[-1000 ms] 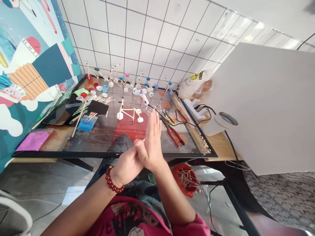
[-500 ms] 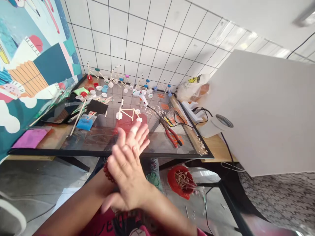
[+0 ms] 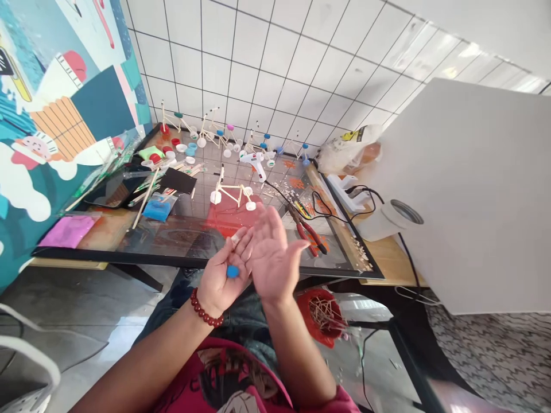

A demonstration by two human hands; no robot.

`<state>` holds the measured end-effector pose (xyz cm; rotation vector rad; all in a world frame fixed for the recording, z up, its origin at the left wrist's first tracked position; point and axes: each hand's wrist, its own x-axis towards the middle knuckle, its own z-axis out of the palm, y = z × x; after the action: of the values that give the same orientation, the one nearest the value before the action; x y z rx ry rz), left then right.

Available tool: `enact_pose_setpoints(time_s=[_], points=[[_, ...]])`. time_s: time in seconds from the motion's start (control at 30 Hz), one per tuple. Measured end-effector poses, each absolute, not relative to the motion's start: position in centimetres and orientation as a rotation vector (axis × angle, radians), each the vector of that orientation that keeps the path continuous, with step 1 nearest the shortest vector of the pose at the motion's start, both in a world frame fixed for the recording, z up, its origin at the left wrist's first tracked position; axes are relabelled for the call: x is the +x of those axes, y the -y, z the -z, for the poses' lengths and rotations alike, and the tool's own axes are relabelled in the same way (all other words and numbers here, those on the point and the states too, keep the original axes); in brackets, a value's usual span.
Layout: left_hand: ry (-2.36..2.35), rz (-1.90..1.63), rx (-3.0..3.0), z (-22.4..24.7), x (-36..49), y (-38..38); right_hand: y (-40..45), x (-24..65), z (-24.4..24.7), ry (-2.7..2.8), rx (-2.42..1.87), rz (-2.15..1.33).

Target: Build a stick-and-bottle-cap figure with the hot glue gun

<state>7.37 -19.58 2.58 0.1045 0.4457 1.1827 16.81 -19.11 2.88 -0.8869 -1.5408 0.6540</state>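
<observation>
A small blue ball (image 3: 233, 271) rests in the palm of my left hand (image 3: 224, 275), which is cupped upward and has a red bead bracelet at its wrist. My right hand (image 3: 275, 258) is beside it, palm showing, thumb out and nothing in it. Just beyond the hands, a small bicycle-like frame of sticks (image 3: 230, 188) with white cap wheels stands by a red translucent patch (image 3: 230, 221) on the glass tabletop (image 3: 172, 229). An open packet of blue clay (image 3: 157, 210) lies to the left.
Behind the frame lies a white glue gun (image 3: 255, 163), with several stick models along the wall. Red-handled pliers (image 3: 310, 236) and the cord are at right. A black card (image 3: 178, 180) and pink packet (image 3: 69, 231) are at left. A red bin (image 3: 322, 315) stands below.
My hands have come apart from being pressed together, and my right hand has turned palm up to the right. The blue ball now shows in my left palm. The view has shifted slightly.
</observation>
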Motion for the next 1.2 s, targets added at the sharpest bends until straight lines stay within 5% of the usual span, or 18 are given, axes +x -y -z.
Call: enact_pose_setpoints(time_s=[0.33, 1.2], points=[[-0.307, -1.206, 0.233, -3.6, 5.9, 19.8, 22.2, 19.6, -2.0, 2.011, -0.895, 0.001], [-1.075, -1.289, 0.936, -1.9, 4.3, 21.7, 21.3, 20.3, -1.0, 1.899, -0.871, -0.171]])
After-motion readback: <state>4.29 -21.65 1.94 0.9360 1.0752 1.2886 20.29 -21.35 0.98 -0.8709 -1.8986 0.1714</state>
